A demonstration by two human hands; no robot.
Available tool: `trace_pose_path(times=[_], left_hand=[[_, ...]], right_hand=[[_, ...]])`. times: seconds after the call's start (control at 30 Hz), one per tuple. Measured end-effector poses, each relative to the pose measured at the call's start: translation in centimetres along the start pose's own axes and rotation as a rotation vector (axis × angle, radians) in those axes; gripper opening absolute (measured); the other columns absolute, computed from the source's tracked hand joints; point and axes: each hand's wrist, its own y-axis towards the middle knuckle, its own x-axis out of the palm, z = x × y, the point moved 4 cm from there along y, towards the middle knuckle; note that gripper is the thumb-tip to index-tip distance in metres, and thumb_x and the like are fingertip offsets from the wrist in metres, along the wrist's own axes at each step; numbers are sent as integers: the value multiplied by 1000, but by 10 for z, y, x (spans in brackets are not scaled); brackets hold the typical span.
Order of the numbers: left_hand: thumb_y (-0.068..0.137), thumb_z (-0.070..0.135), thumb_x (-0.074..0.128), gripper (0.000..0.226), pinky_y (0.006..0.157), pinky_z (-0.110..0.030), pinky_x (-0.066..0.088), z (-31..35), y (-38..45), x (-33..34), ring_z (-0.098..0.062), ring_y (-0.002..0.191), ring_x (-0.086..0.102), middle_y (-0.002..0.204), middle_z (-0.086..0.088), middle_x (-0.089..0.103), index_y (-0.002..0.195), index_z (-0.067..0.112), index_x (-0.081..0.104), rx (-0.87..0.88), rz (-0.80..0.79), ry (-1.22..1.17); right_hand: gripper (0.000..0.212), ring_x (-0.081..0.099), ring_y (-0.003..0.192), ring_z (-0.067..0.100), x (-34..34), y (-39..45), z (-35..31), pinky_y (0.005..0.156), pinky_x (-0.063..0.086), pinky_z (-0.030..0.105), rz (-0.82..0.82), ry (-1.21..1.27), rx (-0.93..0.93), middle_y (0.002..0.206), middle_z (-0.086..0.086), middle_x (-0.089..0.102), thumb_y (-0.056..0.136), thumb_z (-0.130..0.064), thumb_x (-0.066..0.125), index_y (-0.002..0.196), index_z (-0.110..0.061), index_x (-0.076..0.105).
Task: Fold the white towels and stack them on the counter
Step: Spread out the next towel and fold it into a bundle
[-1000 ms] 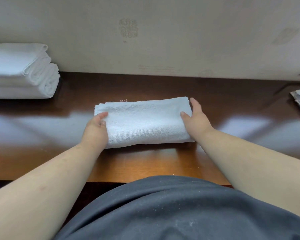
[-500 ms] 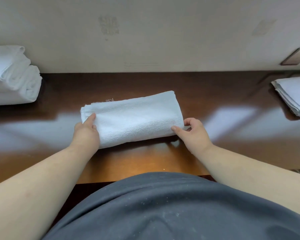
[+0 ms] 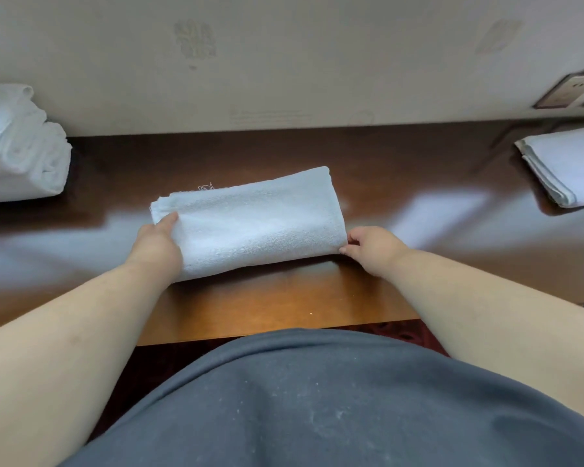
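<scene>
Folded white towel (image 3: 250,220): one, in the middle of the brown counter (image 3: 277,298).
Left hand (image 3: 157,246): on the towel's left end, fingers curled around it.
Right hand (image 3: 371,247): at the near right corner, fingertips pinching it.
Towel stacks: two, big stack (image 3: 17,146) far left, flat stack (image 3: 567,163) far right.

Two hands are being shown: the left hand (image 3: 157,246) and the right hand (image 3: 373,249). One folded towel (image 3: 253,222) is being held between them. One stack (image 3: 17,146) of folded towels is being seen well to the left of the left hand; at least three layers are being counted in it, though the exact number cannot be told. One flat pile (image 3: 567,163) of white cloth is being seen well to the right of the right hand, partly cut off. One counter (image 3: 284,298) is being counted.
</scene>
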Motion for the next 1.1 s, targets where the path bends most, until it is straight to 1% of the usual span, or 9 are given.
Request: trace_pose_path(times=[0.07, 0.17, 0.23, 0.3, 0.4, 0.6, 0.8, 0.93, 1.1], left_hand=[[91, 2, 36, 68, 98, -41, 43, 2, -2, 0, -36, 101, 52, 141, -8, 31, 149, 39, 32, -68, 4, -34], [87, 3, 38, 75, 106, -41, 33, 3, -13, -2, -32, 132, 33, 154, 5, 16, 146, 47, 26, -39, 81, 35], [85, 1, 41, 82, 113, -43, 25, 8, -24, -4, -27, 144, 14, 160, 5, 3, 150, 44, 17, 203, 135, 269], [85, 2, 43, 85, 118, -42, 18, 12, -34, 1, -27, 148, 5, 163, -1, -4, 154, 36, 6, 477, 46, 494], [92, 5, 35, 77, 120, -37, 12, 2, -44, 8, -25, 149, -1, 163, -3, -8, 155, 28, -2, 553, -184, 617], [100, 21, 28, 65, 120, -36, 12, -8, -46, -14, -22, 150, -3, 163, -4, -9, 155, 25, -9, 591, -327, 777], [101, 31, 33, 69, 119, -39, 14, -16, -39, -27, -26, 150, -3, 163, -8, -11, 154, 22, -11, 675, -354, 876], [100, 40, 35, 69, 118, -38, 16, -20, -26, -37, -25, 149, 5, 163, -5, -2, 155, 25, -2, 694, -340, 846], [98, 43, 38, 36, 98, -36, 40, -5, -5, -54, -23, 121, 41, 137, 4, 43, 131, 35, 49, 776, -167, 644]], right_hand=[[12, 59, 96, 22, -9, 2, -3, 72, 39, 27, -9, -63, 37, 103, -1, 65, 94, -23, 57, 103, -20, 66], [51, 55, 110, 18, -28, -5, -23, 90, 43, 27, 199, 279, 65, 127, -4, 56, 84, -22, 51, 135, -26, 53], [64, 43, 132, 19, -31, -8, -45, 105, 36, 30, 269, 311, -65, 146, -2, 43, 85, -19, 46, 148, -28, 38], [63, 23, 145, 28, -20, -7, -63, 115, 27, 37, 110, -32, -154, 164, 2, 14, 97, -23, 42, 156, -24, 22], [67, 15, 148, 34, -9, -3, -60, 118, 24, 44, -100, -242, -62, 167, -1, -4, 103, -43, 37, 159, -21, 9], [69, 2, 151, 26, -9, -17, -69, 118, 23, 46, 83, -235, -54, 166, -1, -4, 96, -46, 43, 157, -29, 14], [83, 16, 149, 32, 25, -32, -79, 118, 25, 43, -36, -130, 17, 166, -8, -4, 92, -55, 51, 158, -30, 6], [80, 16, 150, 27, 32, -45, -82, 119, 23, 40, 1, -107, 10, 166, -10, 1, 92, -58, 49, 158, -32, 11], [74, 25, 146, 24, 24, -40, -96, 110, 29, 33, 155, 152, 140, 166, -6, 3, 93, -54, 54, 156, -29, 23]])
